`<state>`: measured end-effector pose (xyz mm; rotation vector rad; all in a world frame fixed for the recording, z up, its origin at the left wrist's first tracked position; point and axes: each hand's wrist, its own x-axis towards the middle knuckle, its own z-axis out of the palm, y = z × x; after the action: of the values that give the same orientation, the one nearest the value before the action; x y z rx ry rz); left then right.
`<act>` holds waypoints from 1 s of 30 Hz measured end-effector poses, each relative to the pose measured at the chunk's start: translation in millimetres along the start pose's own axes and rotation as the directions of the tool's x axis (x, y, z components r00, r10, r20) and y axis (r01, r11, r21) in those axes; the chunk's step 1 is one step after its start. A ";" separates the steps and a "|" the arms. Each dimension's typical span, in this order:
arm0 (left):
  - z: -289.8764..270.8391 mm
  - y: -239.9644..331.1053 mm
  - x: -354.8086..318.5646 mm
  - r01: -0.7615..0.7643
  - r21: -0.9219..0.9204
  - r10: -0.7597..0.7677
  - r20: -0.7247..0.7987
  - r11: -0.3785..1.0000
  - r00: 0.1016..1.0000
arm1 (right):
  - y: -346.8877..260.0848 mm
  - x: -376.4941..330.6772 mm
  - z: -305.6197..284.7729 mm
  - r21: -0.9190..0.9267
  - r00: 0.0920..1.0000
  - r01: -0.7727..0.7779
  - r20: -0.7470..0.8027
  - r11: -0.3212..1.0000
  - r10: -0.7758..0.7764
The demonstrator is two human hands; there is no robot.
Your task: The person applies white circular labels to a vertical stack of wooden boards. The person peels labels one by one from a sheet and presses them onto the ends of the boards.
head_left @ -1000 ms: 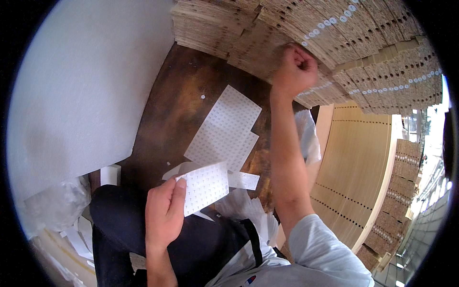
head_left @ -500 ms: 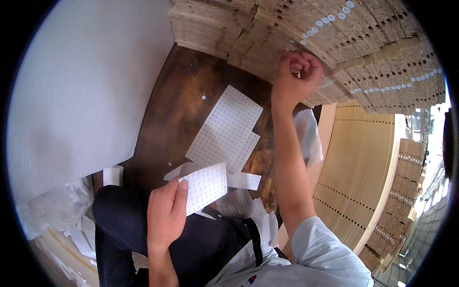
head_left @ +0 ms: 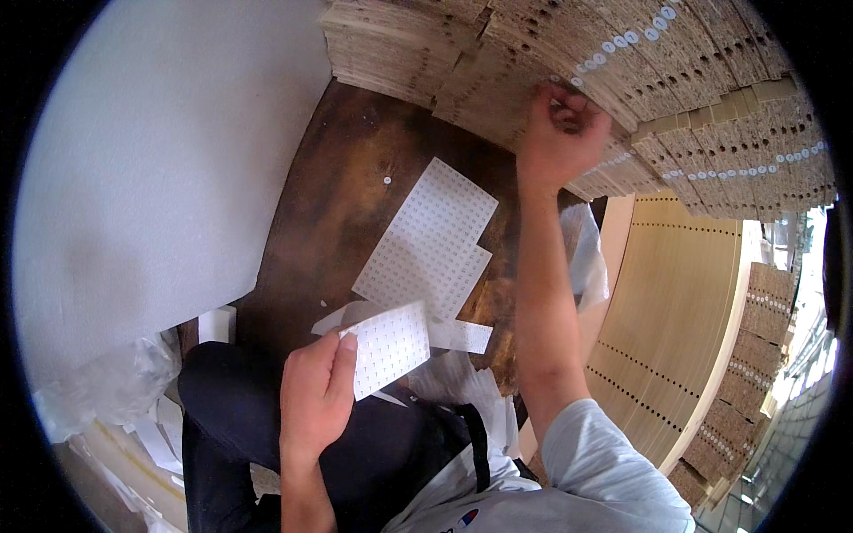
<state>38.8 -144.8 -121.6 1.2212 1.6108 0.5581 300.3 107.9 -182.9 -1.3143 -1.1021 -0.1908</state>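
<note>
My left hand (head_left: pixel 315 391) grips a white sheet of small round stickers (head_left: pixel 393 351) by its left edge, thumb on top, above my lap. At the upper right, my right hand (head_left: pixel 564 138) is raised against stacked chipboard panels (head_left: pixel 506 75), fingers curled together near a row of holes. Whatever its fingertips may hold is hidden and blurred. White round stickers (head_left: pixel 619 43) run in a line along the panel edges beside that hand. A larger sticker sheet (head_left: pixel 426 235) lies flat on the dark brown surface (head_left: pixel 329 160), with a small piece (head_left: pixel 466 336) near it.
A single loose sticker (head_left: pixel 386 180) lies on the brown surface. To the left rises a pale wall-like panel (head_left: pixel 169 160), with crumpled clear plastic (head_left: pixel 111 382) below it. Light wooden boards (head_left: pixel 666 302) with rows of holes stand at the right, beside more chipboard stacks (head_left: pixel 760 342).
My right hand has shifted slightly along the panel edge, its fingers turning in toward the holes. The whole view has moved a little. My left hand keeps hold of the sheet.
</note>
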 end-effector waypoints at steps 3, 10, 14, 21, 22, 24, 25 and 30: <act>-0.4 -1.2 1.2 0.000 0.022 0.000 0.015 1.000 1.000 | 2.0 0.2 -6.4 -0.081 0.997 0.068 0.027 0.994 -0.066; 0.4 1.9 0.5 -0.033 0.072 0.032 0.012 0.997 0.999 | 7.3 8.0 -15.6 -0.156 1.000 0.000 0.017 0.988 0.003; 0.1 0.8 0.4 -0.027 0.074 0.025 0.028 0.997 0.999 | 0.3 10.4 -19.3 -0.178 0.995 -0.049 0.081 0.983 0.064; 1.0 2.6 -0.9 -0.037 0.073 0.036 0.013 0.997 0.999 | -8.0 -9.4 -18.8 0.148 0.989 -0.081 0.132 0.986 0.061; 1.6 2.2 -0.9 -0.037 0.069 0.036 0.014 0.997 0.999 | -4.4 -8.2 -14.1 0.148 0.992 -0.045 0.119 0.988 0.028; 3.5 -0.2 -0.5 -0.036 0.063 0.035 0.017 0.997 0.999 | 0.8 -8.3 -12.9 0.108 0.993 -0.012 0.114 0.994 0.000; 3.6 -2.8 -0.5 -0.048 0.073 0.047 0.008 0.996 0.999 | -1.5 -7.1 -10.7 0.074 0.993 -0.014 0.121 0.997 0.005; 3.1 -5.6 -0.6 -0.084 0.122 0.085 0.001 0.989 0.996 | -3.1 -4.2 -6.3 -0.011 0.995 0.013 0.101 1.000 -0.011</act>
<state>39.2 -148.1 -127.2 1.3853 1.6220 0.5214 299.4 99.8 -183.1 -1.3398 -1.1963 -0.1407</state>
